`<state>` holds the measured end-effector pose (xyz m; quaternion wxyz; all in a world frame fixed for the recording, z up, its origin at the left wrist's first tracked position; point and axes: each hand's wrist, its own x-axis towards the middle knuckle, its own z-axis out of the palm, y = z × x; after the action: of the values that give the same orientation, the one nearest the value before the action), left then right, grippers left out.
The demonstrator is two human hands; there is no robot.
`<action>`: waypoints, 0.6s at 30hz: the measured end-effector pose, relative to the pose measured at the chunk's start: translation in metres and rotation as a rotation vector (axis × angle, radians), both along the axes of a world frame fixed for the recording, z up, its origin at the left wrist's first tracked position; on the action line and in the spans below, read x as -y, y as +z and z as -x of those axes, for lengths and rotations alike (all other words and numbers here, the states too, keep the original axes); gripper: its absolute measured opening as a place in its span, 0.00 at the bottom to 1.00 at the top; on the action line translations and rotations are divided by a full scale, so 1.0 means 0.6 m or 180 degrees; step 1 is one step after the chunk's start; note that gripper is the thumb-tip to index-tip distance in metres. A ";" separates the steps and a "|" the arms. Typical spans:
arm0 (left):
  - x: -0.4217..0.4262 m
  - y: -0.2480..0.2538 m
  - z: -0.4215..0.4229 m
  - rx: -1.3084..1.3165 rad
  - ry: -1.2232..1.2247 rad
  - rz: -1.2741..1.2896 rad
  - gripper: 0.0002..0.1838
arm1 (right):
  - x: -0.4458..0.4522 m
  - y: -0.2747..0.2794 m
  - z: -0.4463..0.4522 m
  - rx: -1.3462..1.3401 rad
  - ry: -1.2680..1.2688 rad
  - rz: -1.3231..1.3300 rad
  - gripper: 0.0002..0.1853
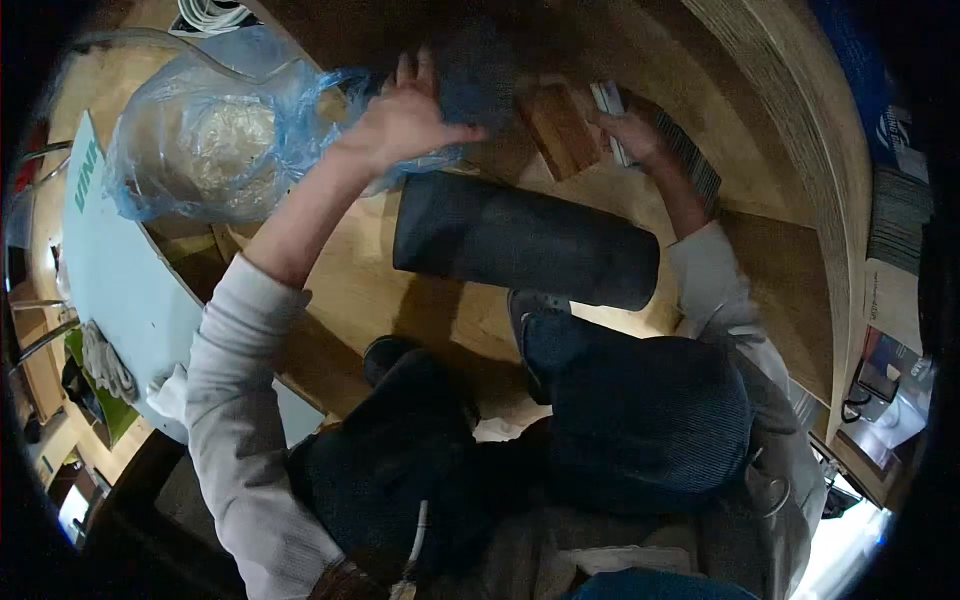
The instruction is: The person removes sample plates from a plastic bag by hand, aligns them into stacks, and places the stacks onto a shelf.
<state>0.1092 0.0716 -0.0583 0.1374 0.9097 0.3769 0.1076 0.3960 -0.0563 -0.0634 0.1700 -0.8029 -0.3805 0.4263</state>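
My left hand (400, 118) is raised with its fingers spread and nothing in it. Beside it lies a crumpled clear-blue plastic bag (285, 140) with something pale and shiny inside. Farther right, my right hand (635, 135) is closed on a narrow whitish strip (607, 100), which stands tilted; what the strip is exactly I cannot tell. A reddish-brown wooden block (558, 130) is just left of that strip. Behind the right wrist shows a dark ribbed piece (692, 155). Between my arms and my knees lies a long dark, bolster-shaped object (525, 240).
A curved wooden edge (800, 130) runs along the right side. On the left stands a pale board (120, 270) with green letters, with grey gloves (105, 362) near it. Coiled white cable (212, 14) lies at the top left. My knees (650, 420) take up the front.
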 end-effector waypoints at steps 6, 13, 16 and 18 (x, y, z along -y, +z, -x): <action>0.089 -0.008 -0.111 0.0033 -0.1670 0.1436 0.37 | -0.021 0.132 0.049 0.0096 0.0311 -0.1594 0.15; 0.178 0.001 -0.064 0.0082 -0.2695 0.1071 0.33 | 0.028 0.054 0.103 0.0077 0.0943 -0.0575 0.25; 0.147 -0.022 -0.060 0.0094 -0.3178 0.2570 0.29 | 0.072 0.004 0.076 0.0312 0.1303 -0.0263 0.32; 0.102 -0.009 -0.079 -0.0232 -0.2442 0.3092 0.27 | 0.088 -0.024 0.062 -0.0286 0.1082 0.0635 0.33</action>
<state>0.1566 0.0105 -0.0639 0.5517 0.8170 0.0334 -0.1643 0.3589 -0.1093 -0.0775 0.0320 -0.7201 -0.4585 0.5199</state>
